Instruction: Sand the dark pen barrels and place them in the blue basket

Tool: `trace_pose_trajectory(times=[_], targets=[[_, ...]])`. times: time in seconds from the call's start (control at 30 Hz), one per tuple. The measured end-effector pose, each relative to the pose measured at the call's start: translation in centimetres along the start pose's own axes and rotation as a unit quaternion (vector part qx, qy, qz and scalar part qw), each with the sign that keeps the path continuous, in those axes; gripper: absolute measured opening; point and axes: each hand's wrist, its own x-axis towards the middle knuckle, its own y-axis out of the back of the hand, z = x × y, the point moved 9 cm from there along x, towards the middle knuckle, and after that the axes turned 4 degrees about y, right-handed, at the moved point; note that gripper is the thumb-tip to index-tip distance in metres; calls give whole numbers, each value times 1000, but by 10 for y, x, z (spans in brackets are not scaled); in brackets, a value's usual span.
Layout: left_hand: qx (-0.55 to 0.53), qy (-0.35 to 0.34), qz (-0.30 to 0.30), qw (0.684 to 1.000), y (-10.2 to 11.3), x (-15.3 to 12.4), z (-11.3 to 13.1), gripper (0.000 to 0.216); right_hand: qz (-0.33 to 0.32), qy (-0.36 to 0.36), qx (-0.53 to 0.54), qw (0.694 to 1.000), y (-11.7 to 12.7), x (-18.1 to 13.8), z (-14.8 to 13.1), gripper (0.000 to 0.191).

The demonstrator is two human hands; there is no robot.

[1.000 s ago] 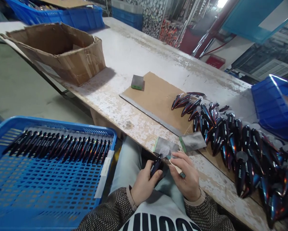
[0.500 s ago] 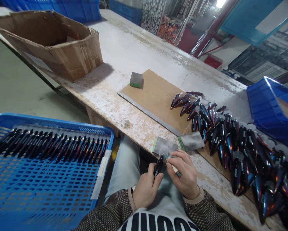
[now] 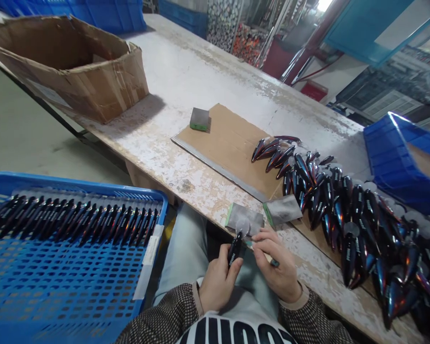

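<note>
My left hand (image 3: 217, 279) is closed around a dark, glossy fishing lure (image 3: 235, 249) with a clear round lip at its upper end and pale lettering on its side. My right hand (image 3: 280, 267) pinches a slim tool (image 3: 273, 262), its dark end sticking out below the fingers; its working tip is too small to make out. The tool's tip is close to the lure's lip end. Behind the lure, at the table's edge, lies a grey sanding block (image 3: 244, 217) with a green side. A second sanding block (image 3: 282, 210) rests to its right.
Many similar lures (image 3: 325, 200) are heaped on a cardboard sheet (image 3: 232, 143), with another sanding block (image 3: 200, 119) at its far end. A blue basket (image 3: 71, 286) at left holds a row of lures. An open carton (image 3: 103, 91) and a blue bin (image 3: 390, 153) stand on the table.
My right hand has drawn slightly away from the lure, and the tool's dark end now shows below its fingers. My left hand keeps the lure in much the same place.
</note>
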Motion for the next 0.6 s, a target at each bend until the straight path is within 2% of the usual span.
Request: trace_pose_trajectory(times=[0.07,0.23,0.4,0.5,0.6], targets=[[0,0,5,1000,1,1,0,31,17,8,-15,1000,4,3,0,17],[-16,-2,17,1000,0,2,-1,31,11,33,-58,998,-1,8,-4,16],[-28,-9,24,999,0,1,0,30,-4,13,-15,1000,-4,-1,-2,15],[-31,-12,26,999,0,1,0,30,26,-13,6,1000,4,-3,6,14],[-41,-24,27,999,0,2,1,29,52,-21,-21,998,8,0,10,12]])
